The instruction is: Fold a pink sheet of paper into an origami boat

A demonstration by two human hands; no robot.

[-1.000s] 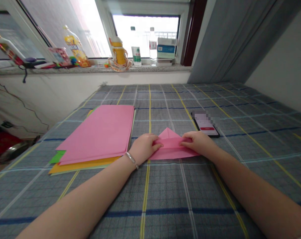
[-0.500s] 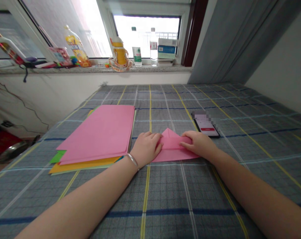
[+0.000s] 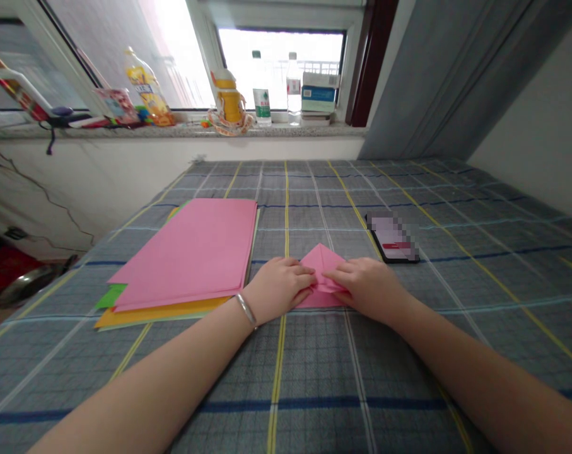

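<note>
Pinching folded paper (image 3: 320, 255) between them: left hand (image 3: 280, 285), right hand (image 3: 371, 284), fingers closed on its sides, apparently to steady the creases | paper rests on plaid cloth (image 3: 318, 372) | paper stack (image 3: 193, 252) left of left hand, phone (image 3: 395, 238) beyond right, likely clear of elbows

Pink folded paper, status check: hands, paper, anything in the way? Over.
Left hand, right hand: both gripping pink folded paper. Lying on plaid cloth, peak pointing away. Paper stack left, phone beyond right hand; neither touches the folded paper.
</note>
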